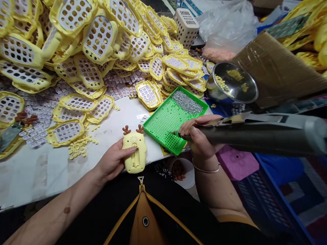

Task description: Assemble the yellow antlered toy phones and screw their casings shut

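Pinches yellow antlered case (134, 161) in left hand (112, 161), just left of green tray (155, 124), with thumb on back and fingers behind, beside open battery slot (137, 159). Grips dark power screwdriver (255, 136) in right hand (205, 148), with fingers wrapped round front end and bit (175, 133) over tray's near part; can't tell if touching. Screws (187, 102) heaped at tray's far end, steel bowl (251, 85) right of tray, yellow shells (98, 34) piled beyond and left of tray.

Yel. toy (141, 153) bk-up; dk. driver (255, 137) over tray (155, 127).
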Demonstrator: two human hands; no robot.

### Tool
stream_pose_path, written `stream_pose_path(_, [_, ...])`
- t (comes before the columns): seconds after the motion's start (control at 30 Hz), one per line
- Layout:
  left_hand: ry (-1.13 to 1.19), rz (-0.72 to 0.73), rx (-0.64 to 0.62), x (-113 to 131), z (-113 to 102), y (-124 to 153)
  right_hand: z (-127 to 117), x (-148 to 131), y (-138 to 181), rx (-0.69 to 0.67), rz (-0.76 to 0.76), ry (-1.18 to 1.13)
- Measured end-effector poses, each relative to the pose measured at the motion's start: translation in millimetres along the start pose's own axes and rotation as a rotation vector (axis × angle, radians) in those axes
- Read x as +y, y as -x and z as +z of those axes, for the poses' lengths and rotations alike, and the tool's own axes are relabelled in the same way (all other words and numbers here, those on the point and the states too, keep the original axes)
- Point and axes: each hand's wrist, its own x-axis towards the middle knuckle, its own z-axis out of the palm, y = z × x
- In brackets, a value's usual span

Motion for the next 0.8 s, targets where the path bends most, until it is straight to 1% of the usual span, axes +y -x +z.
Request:
stream_pose_path(0.13, [0.007, 0.003, 0.003, 0, 2, 0, 0, 0, -1, 0.020, -0.002, -0.027])
stream_pose_path(0.3, [0.007, 0.025, -0.003, 0, 2, -2, 0, 1, -3, 0.003, 0.009, -0.010])
stream_pose_path(0.4, [0.002, 0.045, 0.005, -3, 2, 0, 3, -12, -3, 0.029, 0.015, -0.011])
stream_pose_path(0.47, [-0.026, 0.040, 0.012, -6, 3, 4, 9, -27, -2, 0.092, -0.013, -0.033])
stream_pose_path(0.53, [-0.079, 0.029, 0.009, -9, 2, 8, 19, -42, 0, 0.108, -0.045, -0.094])
stream_pose_path(0.6, [-0.148, 0.024, 0.014, -14, 1, 12, 31, -53, 2, 0.046, -0.044, -0.178])
stream_pose_path(0.63, [-0.182, 0.022, 0.020, -15, 1, 13, 38, -56, 3, -0.007, -0.032, -0.220])
stream_pose_path(0.73, [-0.270, 0.056, 0.031, -19, -1, 15, 57, -57, 7, -0.169, 0.008, -0.311])
stream_pose_path(0.8, [-0.305, 0.099, 0.030, -20, -2, 16, 68, -55, 9, -0.247, 0.028, -0.356])
